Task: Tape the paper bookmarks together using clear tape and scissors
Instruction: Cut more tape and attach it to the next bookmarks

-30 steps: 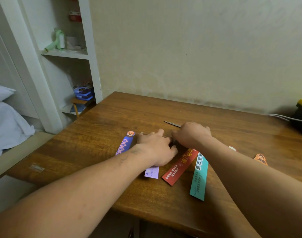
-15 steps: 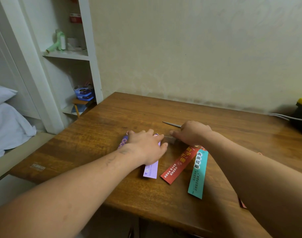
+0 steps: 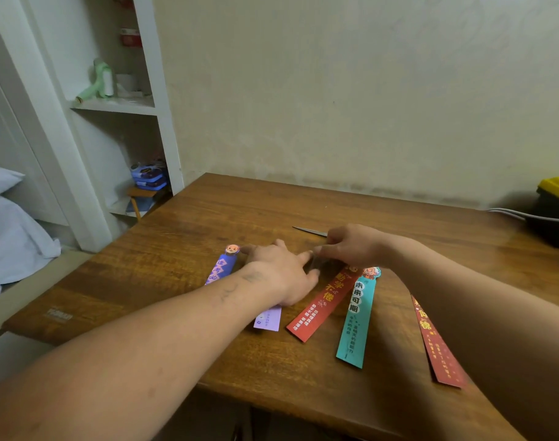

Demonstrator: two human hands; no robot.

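Note:
Several paper bookmarks lie fanned on the wooden table [image 3: 182,249]: a blue one [image 3: 222,265], a lilac one [image 3: 267,320], a red one [image 3: 322,303], a teal one [image 3: 357,316] and a second red one [image 3: 437,342]. My left hand [image 3: 281,272] rests flat on the lilac bookmark, its index fingertip and thumb at the edge of a small piece of clear tape [image 3: 317,262]. My right hand [image 3: 351,246] pinches that tape from the other side, just above the top of the first red bookmark. The scissors' blade tip [image 3: 307,230] pokes out behind my right hand; the rest is hidden.
A black and yellow box [image 3: 555,208] with a white cable [image 3: 507,213] sits at the table's far right. A white shelf unit [image 3: 119,106] and a bed with white bedding [image 3: 14,237] stand to the left. The wall runs along the table's far edge.
My left hand slid right, uncovering the blue bookmark's top. My right hand drew back a little with the tape. The second red bookmark now shows beside my right forearm.

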